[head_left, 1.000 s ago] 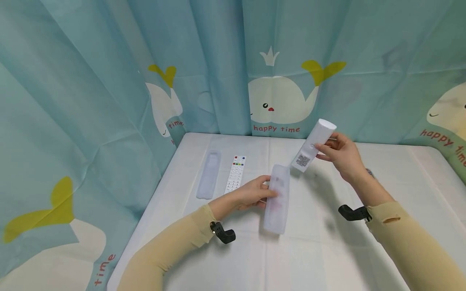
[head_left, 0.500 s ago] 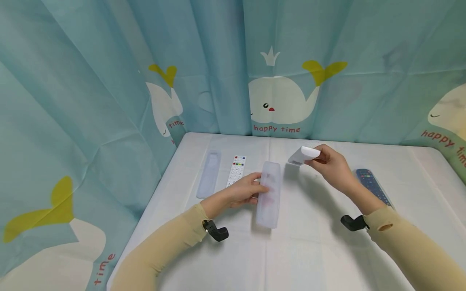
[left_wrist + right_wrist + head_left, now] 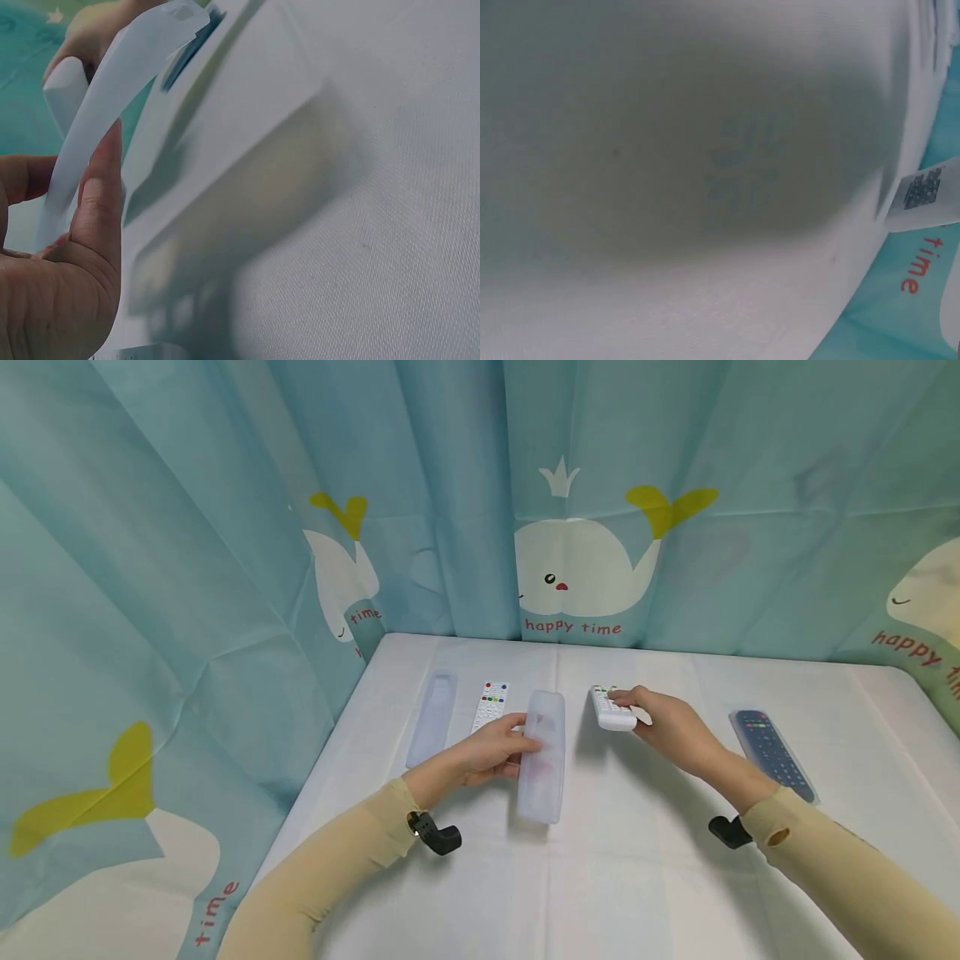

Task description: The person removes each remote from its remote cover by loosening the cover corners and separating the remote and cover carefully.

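My left hand [image 3: 489,753] pinches a translucent remote control cover [image 3: 543,781] above the middle of the table, thumb on the near face. In the left wrist view the cover [image 3: 127,67] appears edge-on between thumb and fingers. To its right, my right hand [image 3: 675,731] holds a white remote control [image 3: 617,722] above the table, apart from the cover. Its button face is turned up, with the thumb over the buttons. The right wrist view catches only the end of the remote's back [image 3: 922,196], with a printed code.
On the white table [image 3: 600,877] a second translucent cover [image 3: 432,722] lies at the left. Another white remote [image 3: 491,700] lies beside it, partly behind my left hand. A dark blue remote [image 3: 772,753] lies at the right. A patterned curtain [image 3: 450,510] hangs behind the table.
The white remote has come down and turned from back showing to buttons up in my right hand. My left hand has shifted slightly left with the cover. The dark blue remote is now uncovered to view.
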Demonstrator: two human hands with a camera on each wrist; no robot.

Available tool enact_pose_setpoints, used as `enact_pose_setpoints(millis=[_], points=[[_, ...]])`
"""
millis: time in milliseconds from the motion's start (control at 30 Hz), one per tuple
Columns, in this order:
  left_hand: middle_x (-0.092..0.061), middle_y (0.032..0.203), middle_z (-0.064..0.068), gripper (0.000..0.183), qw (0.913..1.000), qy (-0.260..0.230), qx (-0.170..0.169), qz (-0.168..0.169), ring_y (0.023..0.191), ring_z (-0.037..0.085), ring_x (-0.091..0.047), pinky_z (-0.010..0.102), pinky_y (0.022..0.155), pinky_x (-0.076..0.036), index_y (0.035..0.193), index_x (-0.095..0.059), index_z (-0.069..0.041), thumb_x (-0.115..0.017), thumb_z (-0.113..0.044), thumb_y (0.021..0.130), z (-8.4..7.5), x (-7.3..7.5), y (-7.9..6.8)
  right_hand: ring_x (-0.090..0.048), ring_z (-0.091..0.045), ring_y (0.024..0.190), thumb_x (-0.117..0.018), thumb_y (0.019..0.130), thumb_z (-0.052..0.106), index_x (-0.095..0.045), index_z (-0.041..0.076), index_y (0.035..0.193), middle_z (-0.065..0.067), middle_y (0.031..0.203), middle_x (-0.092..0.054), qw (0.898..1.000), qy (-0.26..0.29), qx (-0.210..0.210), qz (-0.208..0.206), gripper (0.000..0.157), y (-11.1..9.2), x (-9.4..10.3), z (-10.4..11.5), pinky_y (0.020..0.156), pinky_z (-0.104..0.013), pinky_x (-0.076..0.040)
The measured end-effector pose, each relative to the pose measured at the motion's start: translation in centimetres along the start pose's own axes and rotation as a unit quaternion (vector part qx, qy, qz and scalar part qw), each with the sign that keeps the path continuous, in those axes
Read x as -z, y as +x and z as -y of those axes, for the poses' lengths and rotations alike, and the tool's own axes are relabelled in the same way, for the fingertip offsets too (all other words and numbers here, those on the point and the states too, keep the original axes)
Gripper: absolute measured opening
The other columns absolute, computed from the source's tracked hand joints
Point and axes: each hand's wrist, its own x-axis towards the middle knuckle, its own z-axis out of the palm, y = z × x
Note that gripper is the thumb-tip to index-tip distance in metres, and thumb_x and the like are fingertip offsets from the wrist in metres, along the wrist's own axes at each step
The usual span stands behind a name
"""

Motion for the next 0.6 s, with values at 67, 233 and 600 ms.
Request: enact_pose_setpoints(millis=[67,233,600], points=[[-0.069,0.121,0.013,0.064,1.0000,-0.002,0.000,0.000,0.097,0.023,-0.070,0.035,0.078,-0.060,0.154,-0.038,-0.008,-0.068,-0.007,0.097,0.0,0.1,0.1,-0.069,-0.038,0.107,-0.079,0.078,-0.016,-0.058,0.009,0.120,-0.012,0.130,-0.068,1.000,-0.016,0.018,0.005,0.053,-0.1,-0.2,0.0,0.081,-0.050,-0.056],[-0.068,0.120,0.014,0.066,1.0000,0.001,0.000,-0.004,0.094,0.022,-0.070,0.029,0.070,-0.059,0.154,-0.036,-0.008,-0.068,-0.008,0.097,-0.2,0.2,0.1,-0.069,-0.032,0.105,-0.079,0.078,-0.014,-0.057,0.009,0.116,-0.011,0.128,-0.068,0.994,-0.052,0.088,0.027,0.050,-0.2,-1.0,-0.4,0.080,-0.045,-0.056],[-0.067,0.123,0.014,0.067,1.0000,-0.006,0.002,-0.004,0.097,0.022,-0.070,0.034,0.076,-0.060,0.155,-0.034,-0.008,-0.068,-0.009,0.098,-0.4,0.4,0.4,-0.064,-0.031,0.119,-0.056,0.092,-0.004,-0.049,0.004,0.101,-0.016,0.129,-0.066,0.948,-0.183,0.255,0.061,0.014,-0.6,-2.4,-1.1,0.089,-0.044,-0.056]])
